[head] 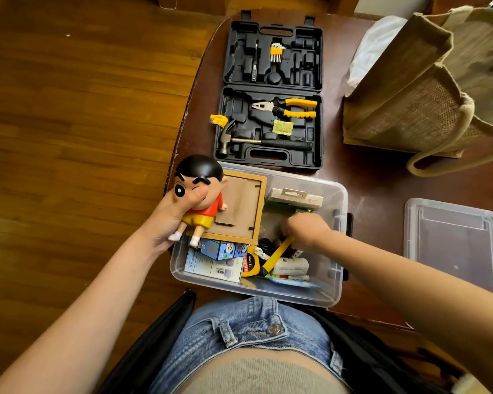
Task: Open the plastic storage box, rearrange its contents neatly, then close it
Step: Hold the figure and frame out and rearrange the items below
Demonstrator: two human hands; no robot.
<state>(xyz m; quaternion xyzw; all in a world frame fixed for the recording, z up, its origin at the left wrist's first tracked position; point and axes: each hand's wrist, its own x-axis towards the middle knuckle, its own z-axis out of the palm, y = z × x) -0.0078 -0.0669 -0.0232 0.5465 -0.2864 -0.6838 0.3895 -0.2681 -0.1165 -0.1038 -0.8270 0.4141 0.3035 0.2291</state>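
Box: the storage box lies open on the tabletop, lid set apart to its right.
Left hand: fingers clamped on the figurine over the box's left edge.
Right hand: reaches inside mid-box; grip unclear.
Relation: yellow cutter lies just below the right hand, long axis diagonal.

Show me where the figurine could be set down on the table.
Bare tabletop lies between the box and its lid, running up to the jute bag. The toolcase fills the far left, close against the box. Inside the box it is crowded; the left hand holds the figurine over the frame.
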